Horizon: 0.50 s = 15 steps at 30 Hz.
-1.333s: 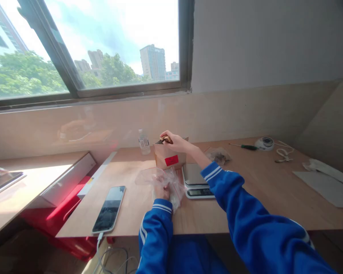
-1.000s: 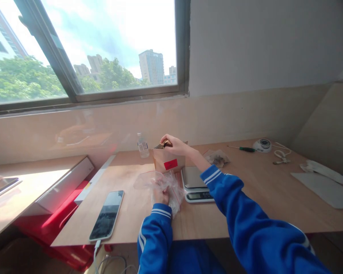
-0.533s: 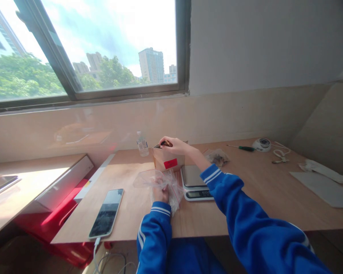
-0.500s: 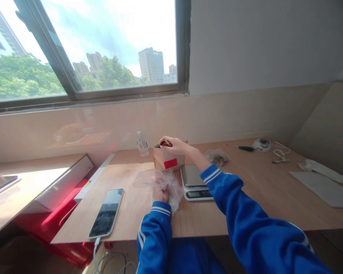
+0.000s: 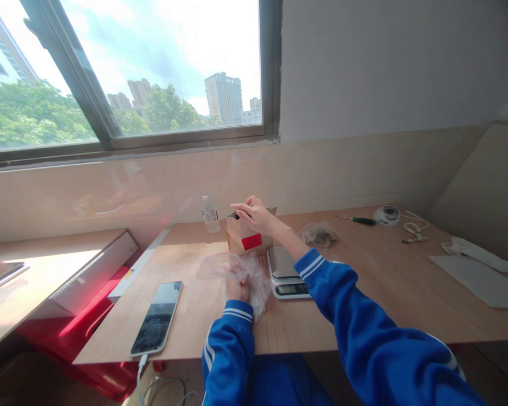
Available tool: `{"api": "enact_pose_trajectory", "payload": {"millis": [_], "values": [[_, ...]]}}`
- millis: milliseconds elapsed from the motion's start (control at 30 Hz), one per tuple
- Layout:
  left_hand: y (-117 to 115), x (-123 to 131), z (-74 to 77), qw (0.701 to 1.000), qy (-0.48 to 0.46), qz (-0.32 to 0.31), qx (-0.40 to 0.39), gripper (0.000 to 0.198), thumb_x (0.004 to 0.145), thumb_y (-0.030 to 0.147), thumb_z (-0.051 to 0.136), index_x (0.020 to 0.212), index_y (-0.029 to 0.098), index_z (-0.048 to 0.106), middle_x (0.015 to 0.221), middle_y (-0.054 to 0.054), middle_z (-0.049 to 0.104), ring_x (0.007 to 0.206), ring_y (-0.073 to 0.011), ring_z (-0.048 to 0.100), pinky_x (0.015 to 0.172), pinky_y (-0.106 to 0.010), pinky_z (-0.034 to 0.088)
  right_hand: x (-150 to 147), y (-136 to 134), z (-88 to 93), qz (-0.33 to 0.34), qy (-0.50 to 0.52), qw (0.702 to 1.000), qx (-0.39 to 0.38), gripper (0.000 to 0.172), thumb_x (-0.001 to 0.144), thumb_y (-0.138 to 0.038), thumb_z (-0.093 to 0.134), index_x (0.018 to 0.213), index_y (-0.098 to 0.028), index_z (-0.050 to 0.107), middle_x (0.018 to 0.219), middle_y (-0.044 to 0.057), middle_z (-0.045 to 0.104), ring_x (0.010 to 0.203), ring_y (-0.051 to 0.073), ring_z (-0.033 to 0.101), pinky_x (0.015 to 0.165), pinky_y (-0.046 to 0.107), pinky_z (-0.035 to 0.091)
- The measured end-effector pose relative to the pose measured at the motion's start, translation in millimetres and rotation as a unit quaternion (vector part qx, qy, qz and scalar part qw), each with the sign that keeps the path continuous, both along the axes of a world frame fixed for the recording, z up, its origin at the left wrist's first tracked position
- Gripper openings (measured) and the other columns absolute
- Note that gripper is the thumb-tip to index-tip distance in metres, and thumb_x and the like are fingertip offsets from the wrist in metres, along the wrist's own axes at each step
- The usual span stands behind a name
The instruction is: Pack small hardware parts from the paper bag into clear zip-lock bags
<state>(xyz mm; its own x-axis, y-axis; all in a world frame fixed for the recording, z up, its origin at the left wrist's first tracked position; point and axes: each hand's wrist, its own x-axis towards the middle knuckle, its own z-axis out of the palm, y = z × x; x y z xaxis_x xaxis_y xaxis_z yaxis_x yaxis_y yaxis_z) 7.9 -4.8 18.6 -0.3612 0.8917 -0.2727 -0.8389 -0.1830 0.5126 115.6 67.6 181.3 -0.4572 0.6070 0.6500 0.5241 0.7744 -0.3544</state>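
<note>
A brown paper bag (image 5: 243, 241) with a red label stands on the wooden table (image 5: 376, 282). My right hand (image 5: 254, 215) rests on the bag's open top with fingers spread, and I cannot tell whether it holds anything. My left hand (image 5: 236, 286) grips a clear plastic bag (image 5: 228, 269) lying on the table in front of the paper bag. A small digital scale (image 5: 287, 273) sits just right of the plastic bag, under my right forearm.
A phone (image 5: 156, 318) on a cable lies at the left near the table's front edge. A small bottle (image 5: 210, 214) stands behind the bag. A filled clear bag (image 5: 319, 234), a screwdriver (image 5: 359, 220), a round white device (image 5: 388, 214) and grey sheets (image 5: 485, 282) lie to the right.
My right hand's fingers have spread over the paper bag's top, and the dark item it pinched is no longer seen. The left hand has stayed on the plastic bag.
</note>
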Motion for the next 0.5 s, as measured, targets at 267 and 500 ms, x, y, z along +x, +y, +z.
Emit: {"api": "enact_pose_trajectory", "payload": {"millis": [267,500], "values": [[-1,1,-1.4,1.0,0.012,-0.004,0.012,0.029,0.088,0.038,0.048,0.07,0.015,0.052,0.058,0.005,0.044,0.039,-0.0025,0.036,0.033,-0.012,0.024,5,2,-4.9,-0.019,0.011,1.0,0.014,0.016,0.091,-0.027,0.048,0.089,-0.015,0.058,0.083,0.003,0.052,0.078,0.015,0.049,0.076,0.027,0.042],[0,-2,-3.7,0.999,0.032,-0.008,0.008,0.031,0.092,0.034,0.039,0.069,0.016,0.05,0.055,0.006,0.044,0.035,-0.0024,0.033,0.031,-0.011,0.022,10,-30,-11.9,-0.129,-0.027,0.986,0.107,0.026,0.095,-0.026,0.039,0.091,-0.018,0.063,0.107,0.01,0.055,0.099,0.022,0.048,0.091,0.039,0.034]]}}
